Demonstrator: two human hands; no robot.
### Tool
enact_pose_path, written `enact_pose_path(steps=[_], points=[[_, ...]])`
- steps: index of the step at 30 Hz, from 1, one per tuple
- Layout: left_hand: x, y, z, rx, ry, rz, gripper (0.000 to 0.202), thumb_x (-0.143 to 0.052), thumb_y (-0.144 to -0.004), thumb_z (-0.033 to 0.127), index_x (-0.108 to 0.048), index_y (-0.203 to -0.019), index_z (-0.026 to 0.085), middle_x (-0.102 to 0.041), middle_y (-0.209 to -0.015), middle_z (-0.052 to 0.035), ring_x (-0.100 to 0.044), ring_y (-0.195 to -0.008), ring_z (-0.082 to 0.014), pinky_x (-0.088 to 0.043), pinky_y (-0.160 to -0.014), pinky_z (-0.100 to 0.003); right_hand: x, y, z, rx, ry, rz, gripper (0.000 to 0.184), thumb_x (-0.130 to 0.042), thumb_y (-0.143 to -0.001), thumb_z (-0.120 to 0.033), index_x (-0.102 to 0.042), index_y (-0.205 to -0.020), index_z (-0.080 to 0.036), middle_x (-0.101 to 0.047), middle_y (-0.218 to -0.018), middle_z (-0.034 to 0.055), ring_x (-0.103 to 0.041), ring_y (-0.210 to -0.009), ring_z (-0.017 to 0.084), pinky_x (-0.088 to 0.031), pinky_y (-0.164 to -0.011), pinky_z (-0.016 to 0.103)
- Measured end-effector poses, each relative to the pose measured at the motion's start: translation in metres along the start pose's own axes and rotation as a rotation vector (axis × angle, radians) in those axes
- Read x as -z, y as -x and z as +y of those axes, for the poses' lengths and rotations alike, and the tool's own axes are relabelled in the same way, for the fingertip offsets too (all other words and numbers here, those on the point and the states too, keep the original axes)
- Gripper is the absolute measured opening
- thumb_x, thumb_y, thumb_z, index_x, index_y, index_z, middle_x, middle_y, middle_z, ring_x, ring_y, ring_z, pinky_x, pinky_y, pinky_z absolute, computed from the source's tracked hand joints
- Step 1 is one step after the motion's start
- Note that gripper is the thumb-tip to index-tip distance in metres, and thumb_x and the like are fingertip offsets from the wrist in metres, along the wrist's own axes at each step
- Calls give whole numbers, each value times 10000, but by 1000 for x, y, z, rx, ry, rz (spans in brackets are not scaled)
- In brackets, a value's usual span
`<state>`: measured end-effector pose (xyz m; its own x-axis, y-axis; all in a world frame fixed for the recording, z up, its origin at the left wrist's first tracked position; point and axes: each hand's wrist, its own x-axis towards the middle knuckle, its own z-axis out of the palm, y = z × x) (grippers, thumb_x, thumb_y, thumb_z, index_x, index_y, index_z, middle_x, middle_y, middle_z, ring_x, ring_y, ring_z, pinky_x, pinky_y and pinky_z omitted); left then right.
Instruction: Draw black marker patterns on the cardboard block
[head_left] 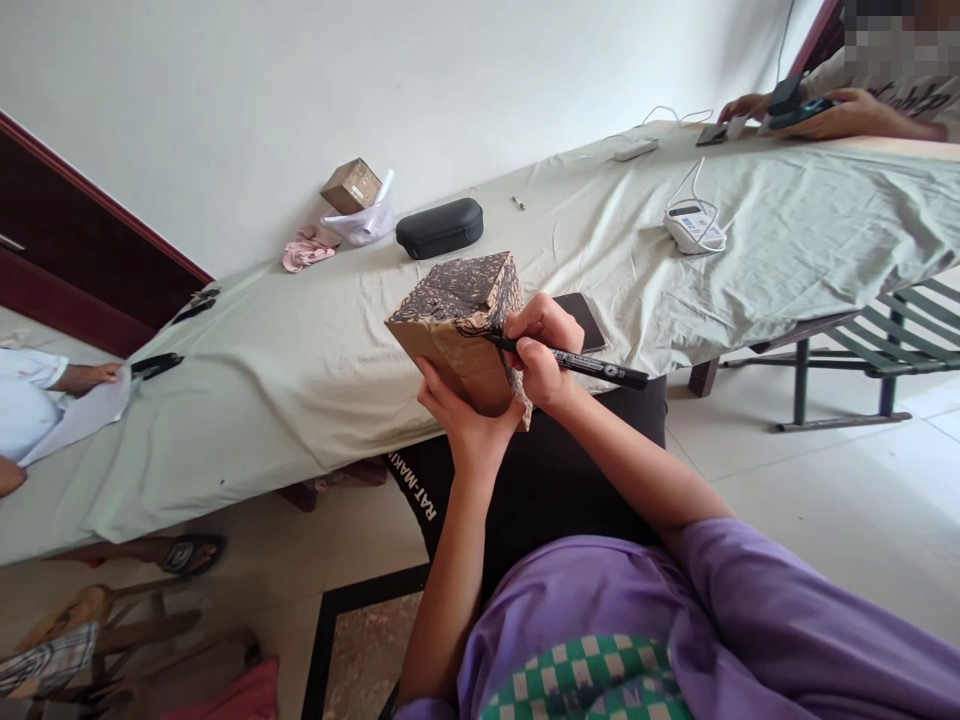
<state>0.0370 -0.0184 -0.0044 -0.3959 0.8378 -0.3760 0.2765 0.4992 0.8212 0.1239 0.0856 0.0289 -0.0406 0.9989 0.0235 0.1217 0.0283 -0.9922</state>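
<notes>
A brown cardboard box [457,365] is tilted at the table's near edge. Dense black scribbles cover its top and right side, while the face toward me is mostly plain brown. My left hand [472,420] grips the box from below, thumb and fingers spread across the plain face. Pinched in my right hand [546,345] is a black marker pen [600,367], its tip at the upper edge of the plain face, where some black strokes show. Partly behind my right hand, a dark smartphone [581,320] lies on the cloth.
A pale cloth covers the long table [300,380]. Behind the box are a black case [440,228], a small carton [351,187] and a pink cloth [310,247]. A white device with a cable [695,225] lies right. People's hands show at both ends. A folding chair [892,330] stands right.
</notes>
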Motion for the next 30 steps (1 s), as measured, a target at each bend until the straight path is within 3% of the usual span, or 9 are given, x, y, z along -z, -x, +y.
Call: enact_pose_path(steps=[8,15,22,30], points=[[3,0,4,13,-25,-22,1470,-949,-600,428,8,-1693,205,-309,-1475,-201,-324,-1527,-412,-398,-1234,-529,2,1,2,-97,40,-5,205,-538,-881,-457,-505,-799,-272,-460,-584,-14,-426,-462,181,-398,-477,357],[4,0,5,29,-31,-34,1481,-962,-584,410,0,-1692,213,-314,-1494,-214,-344,-1521,-417,-394,-1232,-537,0,0,2,-29,-78,21,192,-568,-893,-418,-505,-821,-252,-475,-578,-33,-388,-426,152,-356,-458,332],[2,0,3,19,-33,-22,1479,-955,-583,438,-6,-1692,203,-329,-1487,-219,-375,-1495,-421,-391,-1224,-554,3,2,4,-125,-23,43,220,-553,-867,-462,-512,-818,-251,-492,-615,-17,-412,-462,159,-401,-477,335],[3,-1,4,32,-30,-38,1476,-949,-588,421,17,-1686,218,-299,-1506,-216,-341,-1531,-394,-396,-1238,-522,1,1,4,-48,-38,29,222,-563,-891,-455,-519,-810,-253,-464,-585,-21,-398,-455,151,-366,-481,332]])
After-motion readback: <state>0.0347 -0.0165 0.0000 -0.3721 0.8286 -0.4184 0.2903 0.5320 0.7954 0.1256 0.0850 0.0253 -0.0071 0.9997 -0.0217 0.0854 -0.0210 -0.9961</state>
